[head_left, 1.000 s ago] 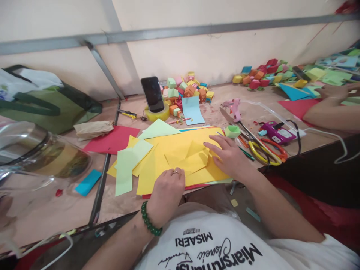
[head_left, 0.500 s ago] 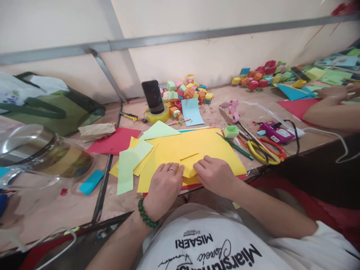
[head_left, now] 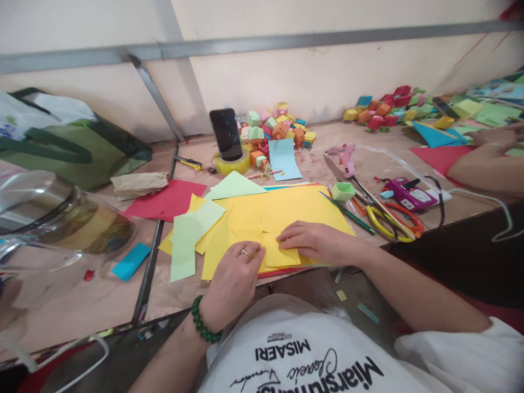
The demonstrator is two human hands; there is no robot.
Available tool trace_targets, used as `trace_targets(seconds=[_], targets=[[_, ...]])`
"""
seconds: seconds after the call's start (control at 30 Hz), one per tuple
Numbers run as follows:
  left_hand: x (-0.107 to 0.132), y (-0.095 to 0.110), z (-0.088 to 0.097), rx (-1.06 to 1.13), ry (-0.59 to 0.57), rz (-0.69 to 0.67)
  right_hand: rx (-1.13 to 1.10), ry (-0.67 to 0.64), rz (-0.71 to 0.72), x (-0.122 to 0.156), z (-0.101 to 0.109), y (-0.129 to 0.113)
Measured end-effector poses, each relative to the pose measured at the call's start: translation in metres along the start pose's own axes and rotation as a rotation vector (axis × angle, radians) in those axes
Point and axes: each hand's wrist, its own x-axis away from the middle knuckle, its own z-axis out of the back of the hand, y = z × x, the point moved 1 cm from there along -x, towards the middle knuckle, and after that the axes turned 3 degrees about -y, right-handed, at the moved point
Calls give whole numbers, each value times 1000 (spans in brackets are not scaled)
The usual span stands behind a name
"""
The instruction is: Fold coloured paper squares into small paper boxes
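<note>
- the left hand (head_left: 233,278), with a ring on one finger and a green bead bracelet (head_left: 202,325) at the wrist, sits at lower centre of the frame; it grasps nothing, and its bent fingers press their tips down on a small folded yellow piece (head_left: 280,255).
- the right hand (head_left: 315,243) lies just right of it, palm down and fingers stretched out flat toward the left, resting on the same folded yellow piece without gripping it.
- the folded yellow piece lies at the near edge of the table, on top of a large yellow sheet (head_left: 303,204) in the middle of the frame.
- light green strips (head_left: 184,245) overlap the sheet's left side, with a red sheet (head_left: 167,199) beyond them.
- a pale green triangle (head_left: 233,185) rests at the sheet's far edge.
- further up, a phone (head_left: 226,134) stands upright in a yellow tape roll (head_left: 230,164), just beside a pile of paper cubes (head_left: 278,128) and a blue sheet (head_left: 284,158).
- right of the yellow sheet are a small green paper box (head_left: 343,191), scissors (head_left: 393,224) and a pink glue gun (head_left: 346,155).
- a glass jar (head_left: 53,218) lies on its side at the left edge, below a green bag (head_left: 73,147).
- another person's arm (head_left: 483,164) reaches in at the right edge.
</note>
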Motion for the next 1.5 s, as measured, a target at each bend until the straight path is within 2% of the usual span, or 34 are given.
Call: trace_targets(seconds=[0.1, 0.2, 0.37, 0.47, 0.57, 0.73, 1.03, 1.23, 1.5], targets=[[9, 3, -3, 38, 84, -16, -147, -66, -67, -7, 13, 4], [17, 3, -7, 55, 143, -2, -255, -55, -154, -17, 17, 8], [22, 1, -10, 103, 169, 5, -297, 48, -351, -33, 3, 9], [22, 1, -10, 116, 184, 5, -250, 147, -392, -37, -7, 7], [21, 2, -11, 129, 198, 2, -197, 190, -427, -38, -13, 6], [22, 2, -11, 163, 171, 38, -178, 221, -427, -37, -18, 7], [23, 2, -12, 102, 129, 31, -106, 227, -409, -34, -20, 3], [20, 3, -10, 77, 163, 6, -81, 238, -398, -33, -23, 4], [22, 3, -12, 86, 143, 22, -41, 229, -376, -33, -21, 1]])
